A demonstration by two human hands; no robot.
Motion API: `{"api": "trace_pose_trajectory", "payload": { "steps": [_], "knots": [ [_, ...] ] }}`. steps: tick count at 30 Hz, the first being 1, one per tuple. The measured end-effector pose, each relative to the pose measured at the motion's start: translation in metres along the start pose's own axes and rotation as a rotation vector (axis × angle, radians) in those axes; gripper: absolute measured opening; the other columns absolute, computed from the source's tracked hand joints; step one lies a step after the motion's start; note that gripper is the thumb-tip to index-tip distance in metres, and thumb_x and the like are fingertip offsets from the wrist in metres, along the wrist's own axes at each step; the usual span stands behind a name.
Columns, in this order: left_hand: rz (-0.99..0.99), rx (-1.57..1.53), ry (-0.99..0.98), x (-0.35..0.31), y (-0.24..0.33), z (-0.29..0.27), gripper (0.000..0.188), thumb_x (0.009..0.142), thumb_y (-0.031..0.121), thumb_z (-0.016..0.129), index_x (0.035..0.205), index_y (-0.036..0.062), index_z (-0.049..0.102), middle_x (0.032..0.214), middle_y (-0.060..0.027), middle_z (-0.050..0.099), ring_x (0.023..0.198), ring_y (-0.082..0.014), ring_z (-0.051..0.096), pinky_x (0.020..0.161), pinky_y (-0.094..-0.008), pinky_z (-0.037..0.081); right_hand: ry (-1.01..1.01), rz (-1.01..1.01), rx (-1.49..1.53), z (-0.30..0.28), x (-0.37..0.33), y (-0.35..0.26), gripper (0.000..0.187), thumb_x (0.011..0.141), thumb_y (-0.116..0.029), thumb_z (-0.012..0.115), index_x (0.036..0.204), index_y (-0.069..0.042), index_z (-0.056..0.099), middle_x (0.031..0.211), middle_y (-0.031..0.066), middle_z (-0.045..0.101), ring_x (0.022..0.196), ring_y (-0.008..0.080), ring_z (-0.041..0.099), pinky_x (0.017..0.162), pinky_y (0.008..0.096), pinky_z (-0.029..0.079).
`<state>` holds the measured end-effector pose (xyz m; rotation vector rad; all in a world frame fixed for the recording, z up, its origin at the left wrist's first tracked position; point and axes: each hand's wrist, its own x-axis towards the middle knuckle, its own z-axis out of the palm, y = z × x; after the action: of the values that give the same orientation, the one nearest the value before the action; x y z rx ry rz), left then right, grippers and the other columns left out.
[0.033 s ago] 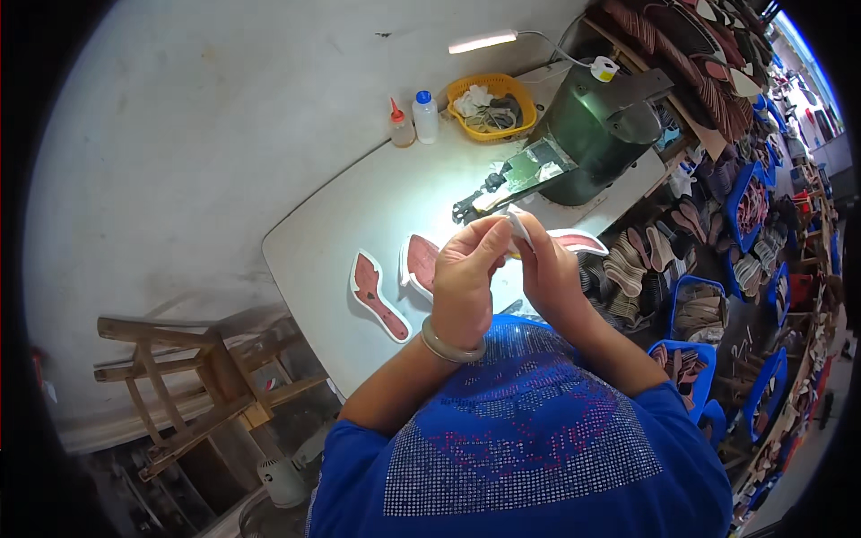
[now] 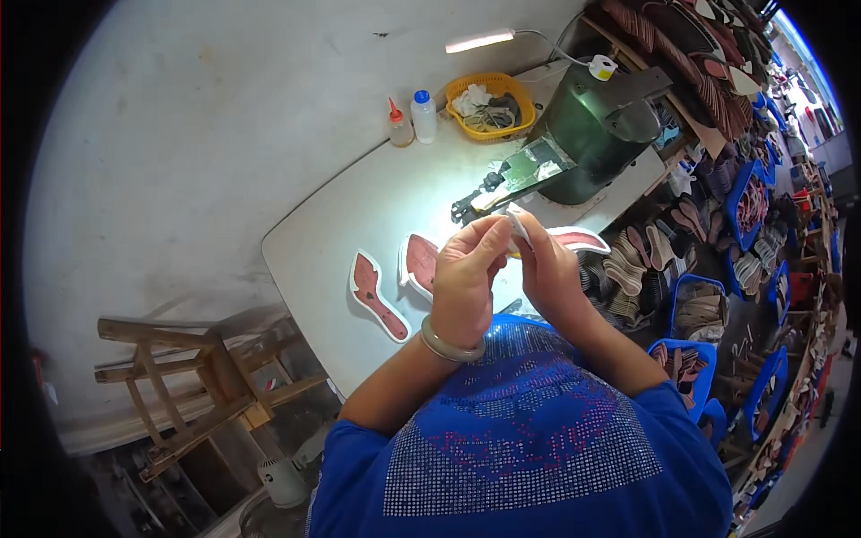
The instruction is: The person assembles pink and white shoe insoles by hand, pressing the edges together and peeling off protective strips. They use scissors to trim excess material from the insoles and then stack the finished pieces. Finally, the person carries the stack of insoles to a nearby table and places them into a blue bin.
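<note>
My left hand (image 2: 468, 282) and my right hand (image 2: 552, 273) meet over the table's near side, fingers closed in a pinch on a small white piece (image 2: 517, 224). Fingers hide most of it, so its kind cannot be made out. Past my right hand juts a white-edged, reddish shoe insole (image 2: 581, 239); whether it joins the held piece is hidden. Left of my hands lie two more such insoles on the white tabletop: one (image 2: 421, 262) partly behind my left hand, another (image 2: 377, 296) farther left. Just beyond my fingers is the dark working end of a green sewing machine (image 2: 592, 125).
Along the far edge stand a red-tipped bottle (image 2: 400, 125), a blue-capped bottle (image 2: 424, 117) and a yellow basket (image 2: 491, 108) with scraps. A lit lamp (image 2: 480, 41) hangs above. Blue crates (image 2: 686, 363) and piled shoe parts fill the right; a wooden stool (image 2: 211, 377) stands left.
</note>
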<state>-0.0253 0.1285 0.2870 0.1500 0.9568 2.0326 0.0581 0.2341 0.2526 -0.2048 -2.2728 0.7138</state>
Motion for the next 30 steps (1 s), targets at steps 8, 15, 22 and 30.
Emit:
{"api": "trace_pose_trajectory", "payload": {
  "steps": [8, 15, 22, 30],
  "knots": [
    [-0.187, -0.183, -0.094, 0.007, -0.012, -0.007, 0.018, 0.092, 0.022, 0.06, 0.099, 0.0054, 0.061, 0.086, 0.0029, 0.055, 0.078, -0.0066, 0.049, 0.066, -0.022, 0.039, -0.008, -0.067, -0.068, -0.009, -0.002, 0.02, 0.042, 0.078, 0.009, 0.053, 0.119, -0.003, 0.052, 0.103, 0.0199, 0.064, 0.085, 0.0345, 0.066, 0.07, 0.0391, 0.054],
    [0.128, 0.035, -0.249, 0.012, -0.027, -0.006, 0.01, 0.094, 0.016, 0.057, 0.098, 0.0067, 0.057, 0.084, 0.0025, 0.053, 0.076, -0.0045, 0.046, 0.064, -0.0198, 0.039, -0.049, 0.059, 0.154, -0.014, -0.002, 0.019, 0.039, 0.084, 0.004, 0.053, 0.121, -0.007, 0.051, 0.097, 0.0202, 0.065, 0.083, 0.0357, 0.065, 0.068, 0.0384, 0.053],
    [0.422, 0.281, 0.006, 0.016, -0.046, 0.008, 0.013, 0.093, 0.009, 0.059, 0.103, 0.0026, 0.058, 0.09, 0.0007, 0.059, 0.077, -0.0046, 0.05, 0.068, -0.0199, 0.043, 0.008, 0.307, 0.243, -0.019, -0.005, 0.022, 0.033, 0.091, -0.005, 0.055, 0.124, -0.003, 0.049, 0.094, 0.0227, 0.065, 0.088, 0.0374, 0.066, 0.069, 0.0386, 0.053],
    [0.504, 0.365, 0.025, 0.023, -0.053, 0.012, 0.013, 0.091, 0.005, 0.059, 0.103, 0.0007, 0.059, 0.097, -0.0024, 0.058, 0.085, -0.0079, 0.059, 0.075, -0.0213, 0.048, -0.013, 0.23, 0.254, -0.017, -0.004, 0.018, 0.035, 0.09, -0.003, 0.054, 0.124, -0.002, 0.049, 0.093, 0.023, 0.065, 0.087, 0.0373, 0.066, 0.067, 0.0393, 0.053]
  ]
}}
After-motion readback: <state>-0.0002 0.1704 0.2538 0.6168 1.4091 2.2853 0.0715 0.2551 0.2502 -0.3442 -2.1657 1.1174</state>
